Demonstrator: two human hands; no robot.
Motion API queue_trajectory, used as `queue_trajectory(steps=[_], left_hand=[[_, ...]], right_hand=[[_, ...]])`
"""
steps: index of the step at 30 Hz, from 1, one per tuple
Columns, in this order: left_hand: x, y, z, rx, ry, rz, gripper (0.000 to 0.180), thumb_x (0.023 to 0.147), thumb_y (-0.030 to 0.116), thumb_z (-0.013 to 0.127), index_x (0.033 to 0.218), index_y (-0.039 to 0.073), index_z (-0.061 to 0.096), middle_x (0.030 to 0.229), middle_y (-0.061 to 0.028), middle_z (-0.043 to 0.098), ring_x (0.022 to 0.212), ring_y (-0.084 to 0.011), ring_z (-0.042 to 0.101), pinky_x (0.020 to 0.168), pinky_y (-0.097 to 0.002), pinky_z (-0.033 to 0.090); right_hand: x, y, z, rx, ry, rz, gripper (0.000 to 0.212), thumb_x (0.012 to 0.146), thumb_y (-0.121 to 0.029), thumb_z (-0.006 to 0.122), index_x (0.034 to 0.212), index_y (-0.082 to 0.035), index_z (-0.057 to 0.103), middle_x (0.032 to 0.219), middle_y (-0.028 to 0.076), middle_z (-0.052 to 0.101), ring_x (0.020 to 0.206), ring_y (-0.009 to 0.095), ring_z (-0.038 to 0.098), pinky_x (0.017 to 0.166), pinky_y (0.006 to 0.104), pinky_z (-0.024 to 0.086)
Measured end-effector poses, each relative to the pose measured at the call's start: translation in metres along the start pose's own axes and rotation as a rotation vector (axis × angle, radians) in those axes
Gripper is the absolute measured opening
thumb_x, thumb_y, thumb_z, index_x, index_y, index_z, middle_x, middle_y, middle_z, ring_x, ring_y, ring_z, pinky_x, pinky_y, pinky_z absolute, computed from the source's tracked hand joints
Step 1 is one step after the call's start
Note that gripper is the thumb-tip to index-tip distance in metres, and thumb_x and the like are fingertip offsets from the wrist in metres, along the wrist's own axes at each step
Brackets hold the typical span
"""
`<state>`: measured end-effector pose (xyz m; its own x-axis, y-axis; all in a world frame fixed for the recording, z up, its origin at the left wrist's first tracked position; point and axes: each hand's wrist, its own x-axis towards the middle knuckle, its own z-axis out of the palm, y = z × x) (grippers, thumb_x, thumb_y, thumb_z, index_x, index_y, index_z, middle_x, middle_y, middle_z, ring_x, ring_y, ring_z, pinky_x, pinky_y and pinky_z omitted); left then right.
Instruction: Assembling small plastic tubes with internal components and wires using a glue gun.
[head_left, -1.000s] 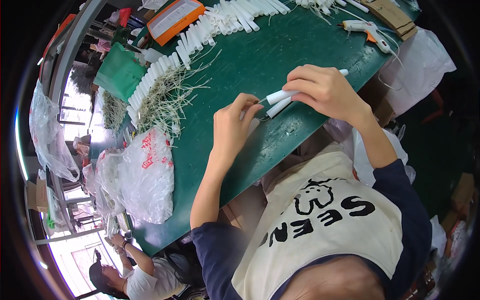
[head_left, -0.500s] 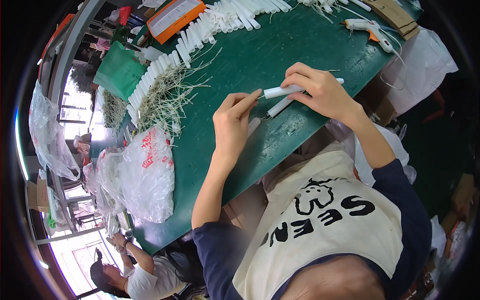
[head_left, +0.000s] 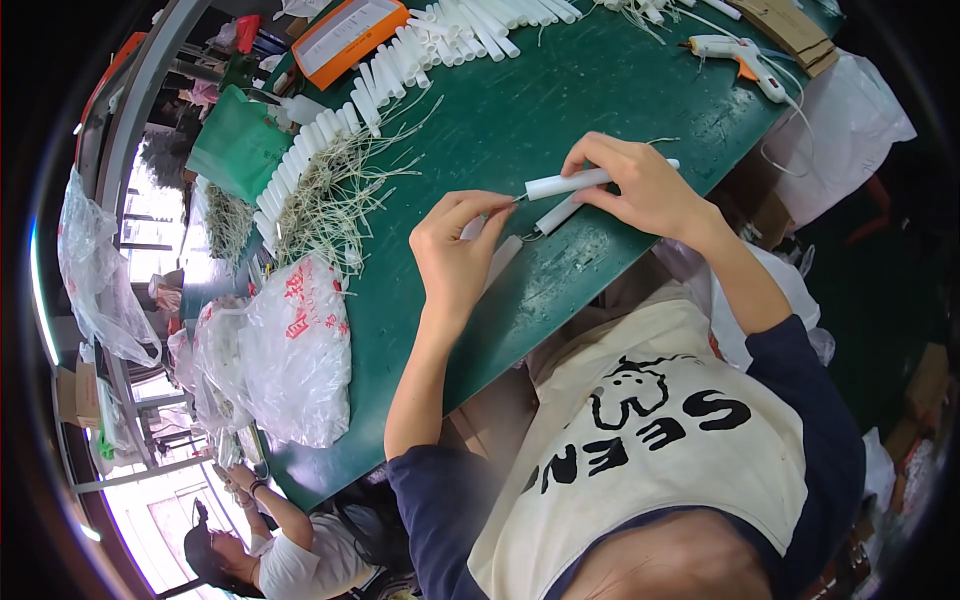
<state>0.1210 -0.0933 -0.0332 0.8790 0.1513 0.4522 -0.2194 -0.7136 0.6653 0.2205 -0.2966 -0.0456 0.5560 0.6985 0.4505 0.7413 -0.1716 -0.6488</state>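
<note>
My right hand (head_left: 640,185) grips a slim white tube (head_left: 556,185) between thumb and fingers, holding it just over the green table (head_left: 440,130). From the tube's left end a short thin wire (head_left: 520,198) sticks out, and the fingertips of my left hand (head_left: 455,250) pinch it. A second white tube (head_left: 556,216) lies below the held one, partly behind my right fingers, with a bent wire at its left end. Close beside my left hand rests another white tube (head_left: 503,258), partly covered by that hand.
Rows of white tubes (head_left: 385,80) with tangled wires (head_left: 330,190) line the far left. An orange box (head_left: 350,40), a green bag (head_left: 238,142) and a clear plastic bag (head_left: 295,350) stand near them. At far right lies a glue gun (head_left: 735,60). Another person (head_left: 300,555) works at lower left.
My left hand has drawn slightly left and down, still pinching the wire. The held tube has shifted a little left with my right hand.
</note>
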Motion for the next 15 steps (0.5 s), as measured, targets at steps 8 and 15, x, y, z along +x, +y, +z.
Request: queue_trajectory(steps=[8, 15], left_hand=[[-0.002, 0.001, -0.002, 0.069, 0.034, 0.119, 0.014, 0.07, -0.005, 0.071, 0.083, 0.002, 0.069, 0.082, -0.0077, 0.066, 0.073, -0.0167, 0.064, 0.066, -0.0238, 0.049], [-0.004, -0.005, 0.001, 0.113, 0.096, 0.214, 0.015, 0.069, -0.004, 0.071, 0.081, 0.004, 0.069, 0.081, -0.0067, 0.065, 0.07, -0.0195, 0.063, 0.058, -0.0265, 0.05]], right_hand=[[0.0, 0.012, 0.005, -0.21, -0.029, -0.168, 0.016, 0.083, -0.015, 0.061, 0.095, -0.006, 0.056, 0.08, 0.009, 0.063, 0.075, 0.028, 0.061, 0.063, 0.0369, 0.047], [0.002, -0.002, 0.003, -0.083, -0.042, -0.012, 0.019, 0.083, -0.01, 0.061, 0.099, -0.004, 0.054, 0.08, 0.008, 0.06, 0.073, 0.026, 0.059, 0.063, 0.0353, 0.047]])
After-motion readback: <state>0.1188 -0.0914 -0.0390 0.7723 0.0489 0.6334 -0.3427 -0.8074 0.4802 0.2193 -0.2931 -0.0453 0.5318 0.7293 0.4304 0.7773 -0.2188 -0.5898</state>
